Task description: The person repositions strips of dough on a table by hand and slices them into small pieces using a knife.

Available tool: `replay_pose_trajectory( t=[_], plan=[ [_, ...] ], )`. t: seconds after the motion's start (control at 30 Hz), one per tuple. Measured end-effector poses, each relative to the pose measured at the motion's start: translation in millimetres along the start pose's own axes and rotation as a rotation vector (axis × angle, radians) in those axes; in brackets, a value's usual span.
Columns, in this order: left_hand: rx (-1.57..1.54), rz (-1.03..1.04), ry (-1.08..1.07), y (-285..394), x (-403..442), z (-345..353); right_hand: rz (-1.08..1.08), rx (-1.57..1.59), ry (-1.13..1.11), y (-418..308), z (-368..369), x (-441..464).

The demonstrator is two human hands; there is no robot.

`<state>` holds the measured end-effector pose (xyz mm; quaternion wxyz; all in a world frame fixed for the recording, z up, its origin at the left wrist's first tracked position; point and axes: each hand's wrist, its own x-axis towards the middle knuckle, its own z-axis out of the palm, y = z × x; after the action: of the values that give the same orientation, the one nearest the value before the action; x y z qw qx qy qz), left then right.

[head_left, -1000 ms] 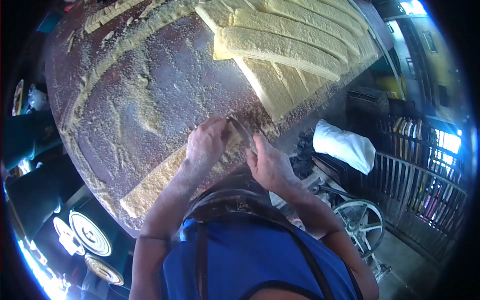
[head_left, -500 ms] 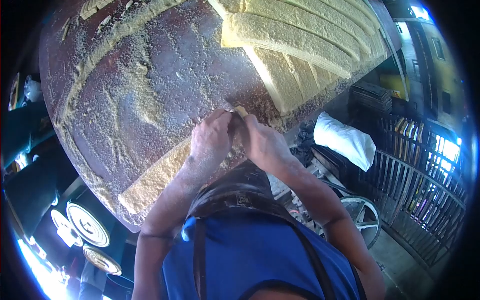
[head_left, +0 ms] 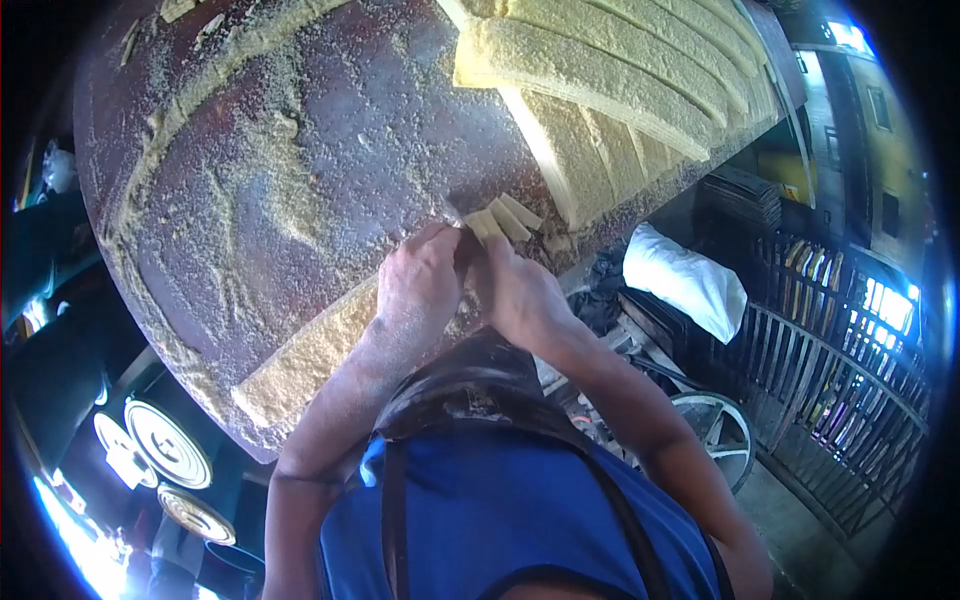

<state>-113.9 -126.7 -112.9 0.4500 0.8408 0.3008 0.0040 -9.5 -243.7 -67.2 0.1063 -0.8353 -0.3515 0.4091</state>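
Observation:
A long flour-dusted strip of layered dough (head_left: 310,352) lies along the near edge of the dark tabletop (head_left: 370,110). My left hand (head_left: 420,280) is closed over the strip's right end, its fingers bent down onto it. Beside it, my right hand (head_left: 522,300) is closed around a knife, of which mostly the blade (head_left: 474,270) shows, dark and upright between the hands. Past my right fingertips lie a few narrow cut pieces (head_left: 510,216). Stacked long dough sheets (head_left: 600,75) rest farther back on the right.
Loose yellow crumbs (head_left: 290,190) are scattered over the table. A white sack (head_left: 685,283) lies beyond the table's right edge, above a spoked wheel (head_left: 715,430). Round lids (head_left: 168,443) are at the lower left, and a slatted rack (head_left: 830,370) stands right.
Narrow cut pieces have appeared past my right hand. My right hand has moved in close beside my left, and the blade has gone from slanted to upright. The view has shifted slightly.

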Motion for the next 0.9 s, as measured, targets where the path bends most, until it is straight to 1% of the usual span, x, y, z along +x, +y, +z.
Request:
replay_pose_trajectory(
  t=[0.07,0.13,0.17,0.2,0.23,0.3,0.33,0.43,0.47,0.53,0.6,0.67,0.7,0.77,0.83,0.87,0.9],
  plan=[
    [0.002,0.003,0.008,0.4,0.5,-1.7,-0.052,-0.004,0.116,9.5,16.2,9.0],
    [0.007,0.011,0.000,1.3,-7.8,-4.5,-0.050,0.007,0.091,6.6,7.9,-0.6],
    [-0.051,0.039,0.051,0.2,-8.9,-6.0,-0.058,0.007,0.070,3.2,-1.4,-1.1],
    [-0.113,0.064,0.098,-1.1,-9.8,-6.4,-0.043,0.042,0.090,-3.0,-9.9,-9.2],
    [-0.115,0.060,0.097,-3.8,-12.9,-5.5,-0.041,0.041,0.086,-7.8,-13.8,-19.7],
    [-0.088,0.072,0.124,-9.3,-16.3,-5.3,-0.105,0.046,0.149,-13.7,-17.4,-36.8],
    [-0.074,0.056,0.104,-8.8,-15.2,-6.1,-0.100,0.027,0.105,-8.7,-10.8,-38.7],
    [-0.060,0.086,0.083,-11.3,-11.7,-5.6,-0.112,-0.046,0.122,-11.5,-3.5,-43.5],
    [-0.065,0.082,0.086,-11.5,-11.4,-4.6,-0.146,-0.087,0.124,-10.3,-4.8,-44.0],
    [-0.094,0.067,0.100,-12.0,-11.7,-3.7,-0.114,-0.087,0.072,-19.4,-14.6,-44.1],
    [-0.073,0.052,0.076,-11.9,-8.3,-7.8,-0.093,-0.089,0.020,-19.9,-9.5,-24.3],
    [-0.052,0.030,0.038,-11.1,-11.4,-8.2,-0.097,-0.109,0.095,-6.3,23.1,9.5],
    [-0.026,0.023,0.031,-10.6,-11.4,-9.9,-0.101,-0.104,0.092,1.6,30.7,14.4],
    [0.004,0.021,0.025,-13.0,-16.6,-9.8,-0.217,-0.070,0.140,15.6,34.9,14.3],
    [-0.078,0.113,0.135,-16.1,-15.3,-8.9,-0.210,-0.077,0.126,0.2,7.4,1.2],
    [-0.103,0.045,0.160,-10.2,-20.6,-13.5,-0.184,-0.046,0.137,-6.0,-0.8,-11.3],
    [-0.109,0.042,0.158,-11.2,-22.7,-12.8,-0.144,-0.011,0.137,-11.9,-5.1,-24.6]
  ],
)
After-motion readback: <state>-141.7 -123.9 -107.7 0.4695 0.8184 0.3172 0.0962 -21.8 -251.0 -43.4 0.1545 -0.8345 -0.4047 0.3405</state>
